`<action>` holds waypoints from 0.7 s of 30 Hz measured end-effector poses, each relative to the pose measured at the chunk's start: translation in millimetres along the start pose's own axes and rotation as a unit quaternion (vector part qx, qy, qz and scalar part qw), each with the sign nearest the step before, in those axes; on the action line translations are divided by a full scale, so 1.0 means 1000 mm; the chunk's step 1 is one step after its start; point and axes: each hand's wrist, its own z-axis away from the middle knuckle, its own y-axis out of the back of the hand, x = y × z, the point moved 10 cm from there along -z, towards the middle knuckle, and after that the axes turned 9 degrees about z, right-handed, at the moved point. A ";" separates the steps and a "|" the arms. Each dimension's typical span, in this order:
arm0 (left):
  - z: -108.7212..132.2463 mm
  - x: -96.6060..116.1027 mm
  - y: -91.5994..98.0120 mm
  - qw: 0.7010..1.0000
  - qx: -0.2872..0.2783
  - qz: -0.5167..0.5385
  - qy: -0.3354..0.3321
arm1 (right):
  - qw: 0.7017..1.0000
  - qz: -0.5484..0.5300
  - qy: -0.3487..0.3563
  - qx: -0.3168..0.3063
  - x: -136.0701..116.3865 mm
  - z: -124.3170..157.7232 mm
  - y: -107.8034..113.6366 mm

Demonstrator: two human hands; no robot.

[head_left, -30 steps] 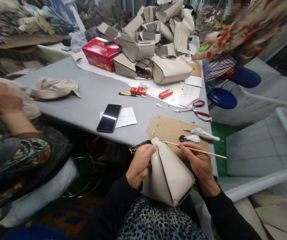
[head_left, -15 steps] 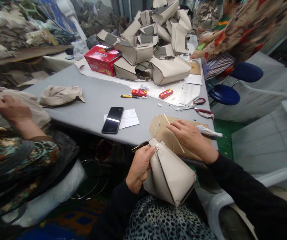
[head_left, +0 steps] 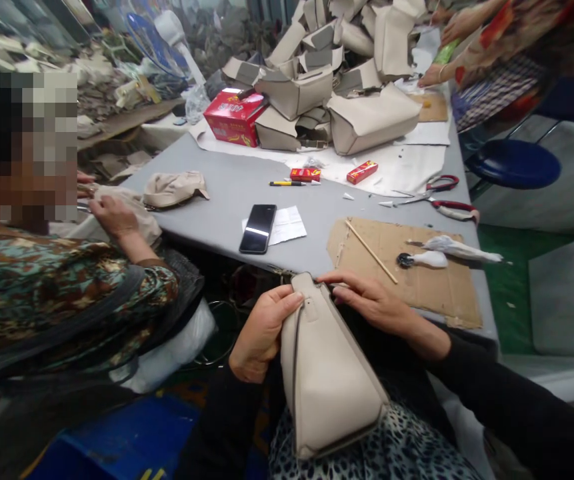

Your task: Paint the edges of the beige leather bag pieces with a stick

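Note:
A cream leather handbag (head_left: 331, 367) lies tilted over my lap, its narrow top end pointing toward the table. My left hand (head_left: 264, 327) grips that end from the left, thumb pressed on the leather near a small stitched tab. On the right, my right hand (head_left: 384, 307) has its index finger and thumb closed at the bag's upper edge; its other fingers are curled and partly hidden. Beyond it, a thin wooden stick (head_left: 371, 252) lies on a cardboard sheet (head_left: 434, 293). A small white bottle with a black-smeared tip (head_left: 429, 259) rests there too.
Red-handled scissors (head_left: 447, 193), a phone (head_left: 257, 229), a pen (head_left: 287, 183) and small red boxes (head_left: 361, 172) lie on the grey table. Behind stands a pile of bags (head_left: 371, 123) beside a red carton (head_left: 235, 117). A co-worker (head_left: 67, 287) sits at left; another person's arm (head_left: 481, 60) reaches in at right.
My right hand has left the stick on the cardboard and come to the bag's upper edge. The bag is turned more upright in my left hand. The view has swung left.

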 end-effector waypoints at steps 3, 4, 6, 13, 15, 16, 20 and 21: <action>0.006 -0.008 -0.002 0.999 -0.017 -0.019 0.024 | 0.978 -0.186 -0.094 -0.015 0.025 0.005 -0.033; 0.007 -0.010 -0.002 0.999 -0.021 -0.027 0.027 | 0.964 -0.235 -0.122 -0.017 0.032 0.008 -0.042; 0.010 -0.014 -0.003 0.998 -0.025 -0.045 0.032 | 0.929 -0.328 -0.167 -0.027 0.043 0.014 -0.059; 0.016 -0.019 -0.007 0.996 -0.040 -0.073 0.040 | 0.859 -0.462 -0.207 -0.076 0.043 0.025 -0.081; 0.016 -0.019 -0.007 0.995 -0.036 -0.079 0.039 | 0.863 -0.452 -0.211 -0.081 0.043 0.027 -0.078; 0.015 -0.020 -0.007 0.995 -0.036 -0.082 0.040 | 0.867 -0.443 -0.212 -0.085 0.044 0.028 -0.077; 0.016 -0.021 -0.011 0.993 -0.046 -0.096 0.040 | 0.885 -0.407 -0.204 -0.097 0.045 0.032 -0.071; 0.016 -0.021 -0.012 0.993 -0.051 -0.101 0.040 | 0.890 -0.399 -0.200 -0.099 0.045 0.032 -0.068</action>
